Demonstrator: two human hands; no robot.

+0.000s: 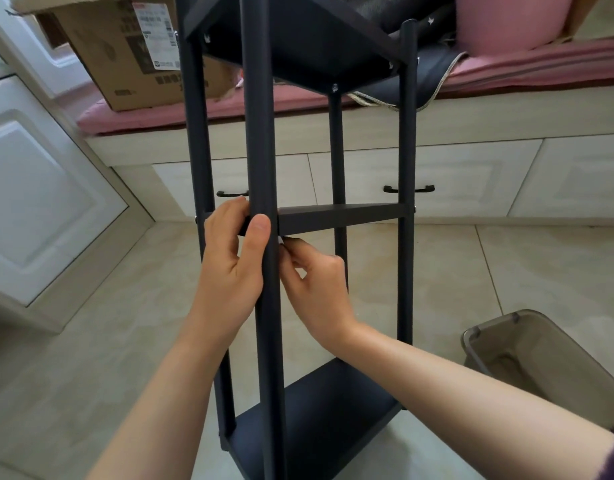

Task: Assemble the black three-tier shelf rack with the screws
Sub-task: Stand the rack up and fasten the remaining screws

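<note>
The black three-tier rack (407,133) stands upright on the tiled floor right in front of me. Its nearest post (260,116) runs up the middle of the view. The middle shelf (340,218) meets that post at hand height, the top shelf (298,46) is seen from below, and the bottom shelf (319,420) lies near the floor. My left hand (229,268) grips the near post and the corner of the middle shelf, thumb across the post. My right hand (316,282) pinches a small pale part, probably a screw (281,240), against the post just under the shelf corner.
A translucent grey bin (541,355) stands on the floor at the right. Behind the rack runs a white drawer bench (471,174) with a pink cushion, a cardboard box (125,53) and a pink tub (506,19). White cabinet doors line the left.
</note>
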